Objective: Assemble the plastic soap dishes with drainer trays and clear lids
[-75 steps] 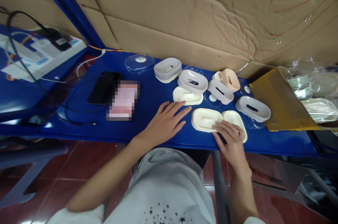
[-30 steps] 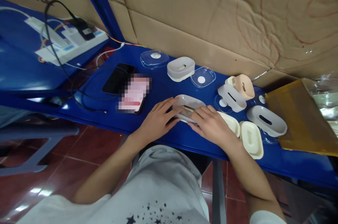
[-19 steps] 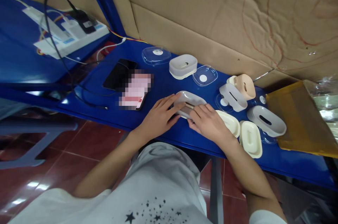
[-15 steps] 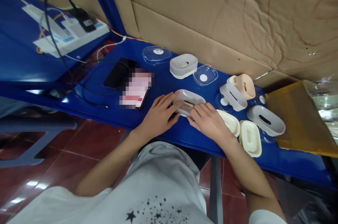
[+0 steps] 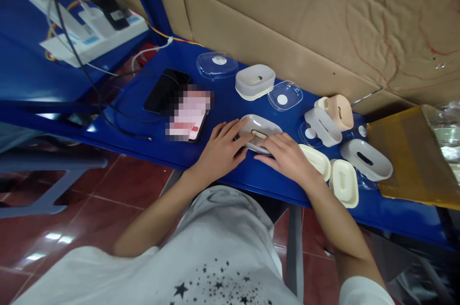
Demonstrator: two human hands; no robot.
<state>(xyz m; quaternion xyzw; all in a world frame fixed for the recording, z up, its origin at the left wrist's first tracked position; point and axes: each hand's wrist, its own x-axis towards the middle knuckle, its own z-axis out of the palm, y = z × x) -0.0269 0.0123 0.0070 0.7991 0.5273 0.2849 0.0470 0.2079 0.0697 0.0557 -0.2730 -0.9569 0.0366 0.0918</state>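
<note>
A light grey oval soap dish [image 5: 268, 125] with a slot in its middle rests near the front of the blue table; something cream shows through the slot. My left hand [image 5: 224, 148] grips its left end, fingers over the rim and thumb at the near side. At the right end, my right hand [image 5: 285, 155] holds the dish with its fingers bent inside near the slot. The hands hide both ends of the dish. Just right of my right hand lie a cream tray [image 5: 318, 161] and a second cream tray [image 5: 344, 183].
Grey dishes [image 5: 366, 159] and a peach one [image 5: 341, 112] stand to the right, by a taped carton [image 5: 402, 152]. Clear lids [image 5: 217, 65] and another dish [image 5: 255, 80] lie behind. Leftward are a lit phone [image 5: 190, 113], a black phone [image 5: 165, 89], cables and a power strip [image 5: 97, 39].
The fingers of my right hand have shifted slightly on the dish, and more of the slot shows. The whole view has moved a little; the other things lie as before.
</note>
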